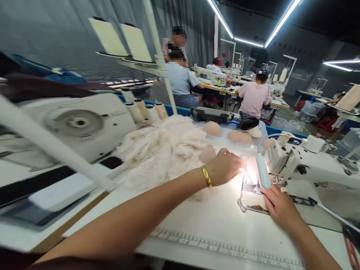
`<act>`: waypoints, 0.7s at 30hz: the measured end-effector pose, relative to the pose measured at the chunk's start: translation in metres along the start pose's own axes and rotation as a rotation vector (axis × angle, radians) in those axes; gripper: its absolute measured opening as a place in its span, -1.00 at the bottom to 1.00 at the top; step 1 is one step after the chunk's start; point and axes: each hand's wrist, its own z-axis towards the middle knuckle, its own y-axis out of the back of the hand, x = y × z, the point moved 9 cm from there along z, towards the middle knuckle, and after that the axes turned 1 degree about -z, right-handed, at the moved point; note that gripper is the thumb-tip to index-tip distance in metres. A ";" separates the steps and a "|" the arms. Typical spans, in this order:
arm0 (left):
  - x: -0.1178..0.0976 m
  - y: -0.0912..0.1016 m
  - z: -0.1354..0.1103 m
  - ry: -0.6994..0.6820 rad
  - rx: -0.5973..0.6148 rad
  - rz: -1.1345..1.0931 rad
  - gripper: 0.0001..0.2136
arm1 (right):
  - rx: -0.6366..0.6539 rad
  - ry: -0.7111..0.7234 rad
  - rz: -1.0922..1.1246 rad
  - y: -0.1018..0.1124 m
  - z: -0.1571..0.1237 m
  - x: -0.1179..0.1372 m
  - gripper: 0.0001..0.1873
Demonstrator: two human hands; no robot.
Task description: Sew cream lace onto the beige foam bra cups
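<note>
A pale beige moulded bra cup lies under the lit lamp head, at the needle area of the sewing machine. My left hand, with a gold bracelet at the wrist, reaches in from the left. Its fingers are curled together just left of the cup; glare hides what they pinch, if anything. Low on the machine bed rests my right hand, fingers stretched toward the needle plate, tips partly hidden by the lamp. A heap of cream lace fabric lies left of my left hand.
More beige cups sit on a translucent tray behind. Thread cones and another machine stand left. A white stand pole crosses in front. A measuring tape runs along the table's front. People sit at machines beyond.
</note>
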 end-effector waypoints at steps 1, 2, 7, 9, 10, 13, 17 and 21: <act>0.013 0.016 -0.011 0.062 0.010 -0.021 -0.81 | -0.019 0.005 0.007 0.000 -0.002 -0.001 -0.71; 0.025 0.030 -0.024 0.127 0.030 -0.057 -0.79 | -0.041 0.011 0.018 0.000 -0.005 -0.004 -0.70; 0.060 0.047 -0.106 0.466 0.205 -0.228 -0.63 | -0.081 0.074 0.097 -0.013 -0.010 -0.016 -0.72; 0.062 0.036 -0.128 0.569 0.233 -0.287 -0.66 | -0.085 0.090 0.129 -0.013 -0.010 -0.015 -0.73; 0.061 0.032 -0.135 0.600 0.225 -0.314 -0.76 | -0.081 0.094 0.155 -0.011 -0.010 -0.013 -0.74; 0.047 0.030 -0.134 0.607 0.155 -0.369 -0.89 | -0.007 0.077 0.302 0.000 -0.007 0.009 -0.77; 0.020 0.045 -0.118 0.635 -0.043 -0.707 -0.82 | 0.226 -0.108 0.654 0.002 -0.005 0.058 -0.76; -0.009 0.033 -0.112 0.738 -0.190 -1.267 -0.71 | 0.234 -0.355 1.192 -0.005 0.004 0.099 -0.39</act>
